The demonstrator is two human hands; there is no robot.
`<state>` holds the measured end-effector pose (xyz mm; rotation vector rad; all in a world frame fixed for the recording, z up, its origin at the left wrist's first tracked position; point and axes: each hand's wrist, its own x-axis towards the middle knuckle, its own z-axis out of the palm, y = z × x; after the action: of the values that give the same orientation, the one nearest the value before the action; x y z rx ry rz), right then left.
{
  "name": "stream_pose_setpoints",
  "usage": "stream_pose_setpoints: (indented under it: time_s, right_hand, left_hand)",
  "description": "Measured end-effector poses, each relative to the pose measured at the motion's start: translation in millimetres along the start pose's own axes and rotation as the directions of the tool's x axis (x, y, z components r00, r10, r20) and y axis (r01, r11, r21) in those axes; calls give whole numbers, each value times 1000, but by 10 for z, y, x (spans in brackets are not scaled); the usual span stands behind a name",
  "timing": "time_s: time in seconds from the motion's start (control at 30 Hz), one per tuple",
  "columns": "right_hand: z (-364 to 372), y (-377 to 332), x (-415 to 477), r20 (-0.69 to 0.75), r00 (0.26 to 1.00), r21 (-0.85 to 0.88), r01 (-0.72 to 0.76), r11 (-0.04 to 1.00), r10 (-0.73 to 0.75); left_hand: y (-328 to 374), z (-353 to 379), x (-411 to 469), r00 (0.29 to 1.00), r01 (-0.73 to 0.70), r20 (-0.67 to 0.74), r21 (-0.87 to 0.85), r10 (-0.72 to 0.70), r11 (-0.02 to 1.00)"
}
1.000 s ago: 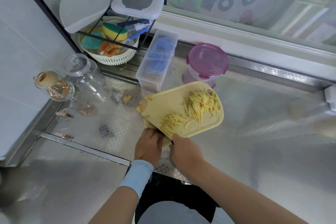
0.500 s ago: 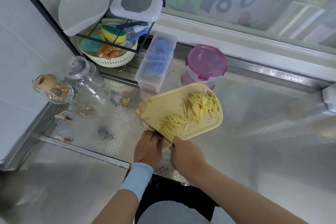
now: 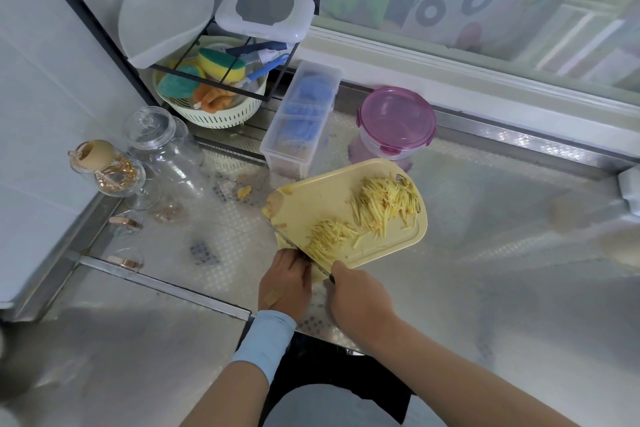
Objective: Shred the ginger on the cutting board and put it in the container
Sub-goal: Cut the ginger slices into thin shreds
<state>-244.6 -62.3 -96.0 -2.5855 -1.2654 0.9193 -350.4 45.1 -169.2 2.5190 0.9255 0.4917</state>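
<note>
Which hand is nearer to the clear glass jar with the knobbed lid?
Left. The left hand is right of the glass jar and closer to the person; the right hand, gripping the knife, is farther right.

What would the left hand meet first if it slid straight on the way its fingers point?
Most likely the knife, whose blade crosses the cutting board right at the left hand's fingertips; just beyond lies the nearer pile of shredded ginger. Depth is hard to judge here.
</note>
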Motion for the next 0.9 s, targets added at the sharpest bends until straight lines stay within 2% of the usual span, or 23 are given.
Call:
stream_pose_setpoints:
  time_s: [0.23, 0.5, 0.7, 0.9]
  right_hand:
    - [-34, -79, 116, 42, 999, -24, -27, 999, 28]
    - [-47, -106, 97, 22, 1000, -8, 0, 1000, 0]
    - [8, 20, 5, 6, 1000, -31, -29, 999, 29]
    - [-58, -150, 146, 35, 999, -31, -11, 999, 12]
  left_hand:
    - [-13, 10, 4, 999, -1, -44, -26, 0, 1000]
    - [-26, 26, 7, 1000, 17, 0, 2, -17, 1000]
    - [-28, 23, 1, 999, 5, -42, -32, -7, 999]
    - [-52, 22, 6, 1000, 0, -24, -14, 0, 1000]
